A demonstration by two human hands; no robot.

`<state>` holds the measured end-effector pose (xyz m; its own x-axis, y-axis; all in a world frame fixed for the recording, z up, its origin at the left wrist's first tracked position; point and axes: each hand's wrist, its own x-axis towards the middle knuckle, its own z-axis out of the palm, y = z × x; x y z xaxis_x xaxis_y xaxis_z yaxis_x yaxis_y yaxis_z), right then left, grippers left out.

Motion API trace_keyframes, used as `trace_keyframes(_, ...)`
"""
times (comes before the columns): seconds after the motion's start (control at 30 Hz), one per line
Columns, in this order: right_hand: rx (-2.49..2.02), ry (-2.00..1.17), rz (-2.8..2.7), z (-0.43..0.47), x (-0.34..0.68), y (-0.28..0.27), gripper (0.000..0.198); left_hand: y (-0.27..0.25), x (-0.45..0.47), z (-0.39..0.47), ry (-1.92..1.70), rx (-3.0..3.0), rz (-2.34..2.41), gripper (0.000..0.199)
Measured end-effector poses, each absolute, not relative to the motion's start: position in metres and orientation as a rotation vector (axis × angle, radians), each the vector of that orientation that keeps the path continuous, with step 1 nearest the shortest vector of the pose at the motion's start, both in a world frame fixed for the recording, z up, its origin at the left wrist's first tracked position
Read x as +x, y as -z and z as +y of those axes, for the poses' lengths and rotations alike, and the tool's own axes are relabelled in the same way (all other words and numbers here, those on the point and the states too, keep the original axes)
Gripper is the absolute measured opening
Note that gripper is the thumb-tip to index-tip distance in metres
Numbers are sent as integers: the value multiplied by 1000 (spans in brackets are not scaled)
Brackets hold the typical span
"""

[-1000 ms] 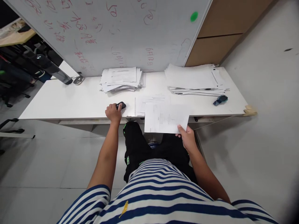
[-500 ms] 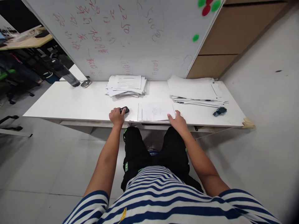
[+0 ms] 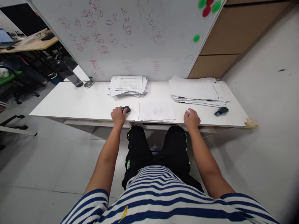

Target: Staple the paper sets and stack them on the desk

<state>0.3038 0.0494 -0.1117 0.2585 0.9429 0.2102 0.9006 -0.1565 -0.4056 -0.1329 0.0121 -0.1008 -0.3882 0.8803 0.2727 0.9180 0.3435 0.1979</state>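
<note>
Left hand [image 3: 118,116] wrapped round small, rounded black object [image 3: 126,109] on smooth white desk [image 3: 70,101]; right hand [image 3: 192,119] loosely curled, contents unclear. Flat, thin paper sheets [image 3: 158,111] lie between hands, edges slightly uneven.

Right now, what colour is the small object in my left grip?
The small object looks black, best seen in the head view.

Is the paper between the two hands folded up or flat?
Flat. The top sheet lies spread on the white desk, its printed side facing up, with no fold visible.
</note>
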Motion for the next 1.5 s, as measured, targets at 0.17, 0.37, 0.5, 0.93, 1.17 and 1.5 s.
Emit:
trace_keyframes(0.17,-2257,-156,-1675,62,304,107,48,76,-133,4,339,-1809,-2548,49)
trace_keyframes(0.37,-2321,-161,-1659,65,301,107,47,31,-121,51,429,-1858,-2395,48)
trace_keyframes(0.5,-2338,-165,-1648,66,300,107,47,14,-104,131,426,-2057,-2272,49)
trace_keyframes(0.93,-2362,-170,-1660,70,300,108,47,35,-115,228,297,-2021,-2462,63)
trace_keyframes(1.17,-2370,-193,-1660,71,301,109,46,19,-131,230,264,-1982,-2489,60)
trace_keyframes(1.5,-2352,-197,-1672,70,301,108,47,16,-133,229,226,-1985,-2481,47)
